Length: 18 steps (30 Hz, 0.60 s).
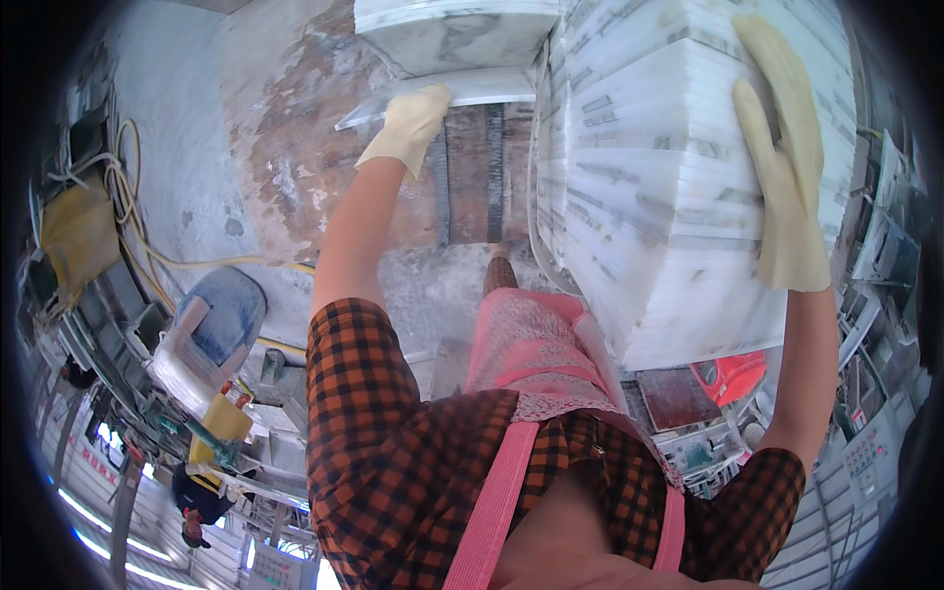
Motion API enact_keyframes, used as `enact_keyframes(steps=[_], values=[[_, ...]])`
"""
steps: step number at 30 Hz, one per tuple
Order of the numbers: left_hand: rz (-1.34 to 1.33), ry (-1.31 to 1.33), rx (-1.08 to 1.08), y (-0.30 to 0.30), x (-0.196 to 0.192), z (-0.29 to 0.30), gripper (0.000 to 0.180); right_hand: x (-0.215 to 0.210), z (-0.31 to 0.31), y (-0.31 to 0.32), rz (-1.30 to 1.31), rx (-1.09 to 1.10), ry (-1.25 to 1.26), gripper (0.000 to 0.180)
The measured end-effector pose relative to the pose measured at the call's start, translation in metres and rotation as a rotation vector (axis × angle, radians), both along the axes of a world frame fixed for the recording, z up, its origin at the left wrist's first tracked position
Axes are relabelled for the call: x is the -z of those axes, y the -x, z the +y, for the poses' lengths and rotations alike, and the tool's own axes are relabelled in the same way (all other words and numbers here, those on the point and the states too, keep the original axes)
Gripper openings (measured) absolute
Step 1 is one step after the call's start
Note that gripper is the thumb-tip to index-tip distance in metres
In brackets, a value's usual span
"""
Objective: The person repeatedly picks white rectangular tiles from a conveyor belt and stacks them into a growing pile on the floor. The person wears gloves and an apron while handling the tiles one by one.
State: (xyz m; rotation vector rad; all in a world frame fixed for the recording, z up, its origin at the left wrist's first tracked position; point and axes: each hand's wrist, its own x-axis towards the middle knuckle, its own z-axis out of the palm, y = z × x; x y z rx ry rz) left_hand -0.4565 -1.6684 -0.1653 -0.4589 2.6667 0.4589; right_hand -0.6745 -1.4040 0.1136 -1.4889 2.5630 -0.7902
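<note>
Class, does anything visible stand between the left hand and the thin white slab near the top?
Nothing visible but its own glove: the left hand is curled at the edge of the thin white slab. The stacked slabs stand to the right.

The floor is grey-white and blotched, spreading out left of the tile stack, which is white with grey streaks; the stack's base is hidden. Between bare floor and stack lies a brown surface, worn and flaking; whether it is a board or part of the floor cannot be told. Two dark strips cross it just left of the stack. A block of marble and a thin slab are at the stack's far left, their contact below unclear. Well left of the stack, a yellowish hose curves along the floor.
</note>
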Motion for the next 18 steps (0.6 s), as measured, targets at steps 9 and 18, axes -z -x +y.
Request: enact_keyframes(steps=[9, 18], values=[[0.005, -0.063, -0.053, 0.045, 0.019, -0.006, 0.019, 0.008, -0.003, 0.015, 0.04, -0.04, -0.042, 0.039], [0.795, 0.307, 0.115, 0.074, 0.004, -0.027, 0.032, 0.012, -0.004, 0.015, -0.01, -0.006, -0.123, 0.042]])
